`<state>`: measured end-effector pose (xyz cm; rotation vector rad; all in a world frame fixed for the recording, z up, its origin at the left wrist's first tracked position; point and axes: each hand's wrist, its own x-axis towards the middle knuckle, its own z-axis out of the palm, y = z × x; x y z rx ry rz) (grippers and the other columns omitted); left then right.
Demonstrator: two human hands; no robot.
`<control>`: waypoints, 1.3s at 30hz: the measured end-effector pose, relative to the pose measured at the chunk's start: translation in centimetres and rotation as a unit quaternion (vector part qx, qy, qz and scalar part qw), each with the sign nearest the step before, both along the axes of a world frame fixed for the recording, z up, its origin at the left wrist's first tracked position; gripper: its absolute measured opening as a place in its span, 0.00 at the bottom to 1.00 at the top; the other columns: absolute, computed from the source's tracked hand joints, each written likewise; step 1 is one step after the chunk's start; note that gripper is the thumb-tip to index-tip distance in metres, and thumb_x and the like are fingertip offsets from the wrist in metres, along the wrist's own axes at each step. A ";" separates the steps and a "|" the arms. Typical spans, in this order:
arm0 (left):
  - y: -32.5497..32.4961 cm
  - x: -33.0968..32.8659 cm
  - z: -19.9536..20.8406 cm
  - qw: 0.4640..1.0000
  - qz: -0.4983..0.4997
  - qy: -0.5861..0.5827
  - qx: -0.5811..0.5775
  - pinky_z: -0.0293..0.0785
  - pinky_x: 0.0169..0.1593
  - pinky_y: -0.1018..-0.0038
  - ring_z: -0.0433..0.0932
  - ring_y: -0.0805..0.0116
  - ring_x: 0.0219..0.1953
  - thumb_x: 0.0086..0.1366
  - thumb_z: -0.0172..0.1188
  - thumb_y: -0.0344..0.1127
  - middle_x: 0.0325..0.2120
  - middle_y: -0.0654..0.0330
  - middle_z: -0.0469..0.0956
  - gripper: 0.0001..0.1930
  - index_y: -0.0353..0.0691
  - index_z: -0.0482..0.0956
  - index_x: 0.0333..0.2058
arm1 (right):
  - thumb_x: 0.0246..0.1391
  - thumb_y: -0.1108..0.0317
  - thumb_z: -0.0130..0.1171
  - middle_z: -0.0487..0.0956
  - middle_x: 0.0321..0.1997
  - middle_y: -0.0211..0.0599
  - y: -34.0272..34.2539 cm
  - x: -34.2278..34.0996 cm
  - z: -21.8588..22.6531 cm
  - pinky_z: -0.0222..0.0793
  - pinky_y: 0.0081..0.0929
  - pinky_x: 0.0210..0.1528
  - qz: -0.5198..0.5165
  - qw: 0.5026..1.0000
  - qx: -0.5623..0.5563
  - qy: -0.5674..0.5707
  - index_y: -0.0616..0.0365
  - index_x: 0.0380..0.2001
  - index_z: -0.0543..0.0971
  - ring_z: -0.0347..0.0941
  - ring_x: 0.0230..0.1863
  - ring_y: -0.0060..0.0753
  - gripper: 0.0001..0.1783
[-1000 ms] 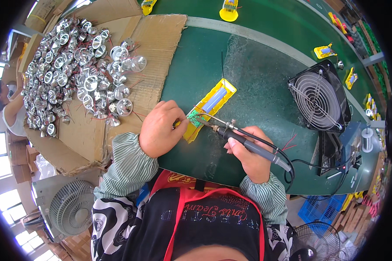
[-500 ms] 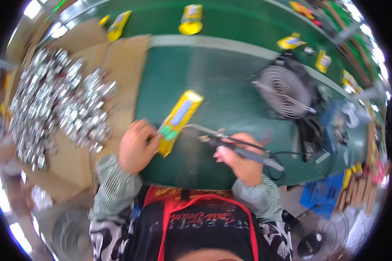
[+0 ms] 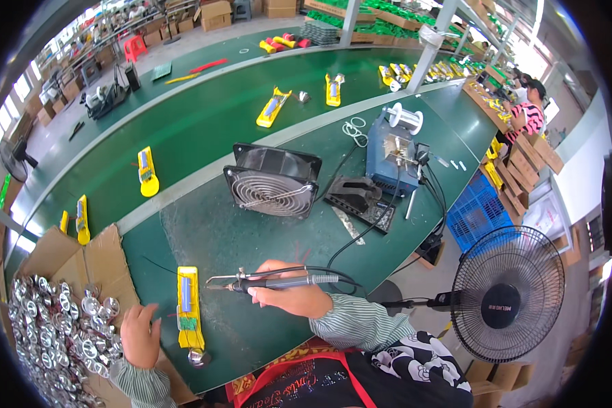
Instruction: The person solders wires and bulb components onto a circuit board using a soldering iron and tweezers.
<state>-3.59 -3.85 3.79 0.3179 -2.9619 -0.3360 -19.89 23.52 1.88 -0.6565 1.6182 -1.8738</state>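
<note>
My right hand [image 3: 289,292] grips a soldering iron [image 3: 285,280] with a thin metal solder-feed tube along it. Its tip points left, just short of a yellow plastic housing [image 3: 192,334]. That housing lies lengthwise on the green bench, holding a blue cylindrical cell [image 3: 185,294] and a small green circuit board [image 3: 188,323]. A round silver reflector [image 3: 198,358] sits at its near end. Left of the housing, my left hand [image 3: 140,338] is held with thumb and fingers apart, apparently holding nothing. A thin red wire shows between that hand and the board.
A cardboard box [image 3: 105,251] full of silver reflectors [image 3: 51,326] stands at left. Beyond the housing are a square fan [image 3: 272,180], an iron stand [image 3: 360,200] and a blue soldering station [image 3: 391,160] with cables. More yellow housings [image 3: 147,171] lie on the green conveyor. A pedestal fan [image 3: 506,296] stands right.
The view has swung right and up. My left hand has come off the housing, which now lies on the bench. The iron stays in my right hand.
</note>
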 end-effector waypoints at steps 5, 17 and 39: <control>0.8 -3.0 -0.6 0.984 -0.128 -0.084 -0.089 0.70 0.33 0.67 0.71 0.61 0.32 0.48 0.60 0.28 0.28 0.60 0.68 0.26 0.58 0.73 0.48 | 0.50 0.74 0.59 0.78 0.27 0.37 0.5 0.3 0.0 0.71 0.18 0.28 -0.029 0.999 -0.011 -0.013 0.65 0.34 0.73 0.74 0.26 0.19 0.09; 4.8 -2.7 0.1 0.959 -0.082 -0.164 -0.216 0.66 0.34 0.72 0.70 0.66 0.33 0.45 0.65 0.48 0.25 0.63 0.69 0.17 0.43 0.74 0.29 | 0.48 0.77 0.59 0.78 0.28 0.39 1.4 -0.4 0.8 0.75 0.19 0.28 -0.101 0.994 -0.031 -0.002 0.67 0.34 0.73 0.77 0.28 0.26 0.09; 4.9 -1.2 -3.2 0.947 0.092 0.075 0.297 0.67 0.27 0.74 0.71 0.68 0.22 0.52 0.62 0.27 0.21 0.59 0.74 0.04 0.33 0.77 0.27 | 0.47 0.80 0.57 0.78 0.27 0.45 -0.7 1.7 1.1 0.75 0.23 0.30 -0.005 0.999 0.051 -0.014 0.69 0.35 0.70 0.77 0.27 0.28 0.11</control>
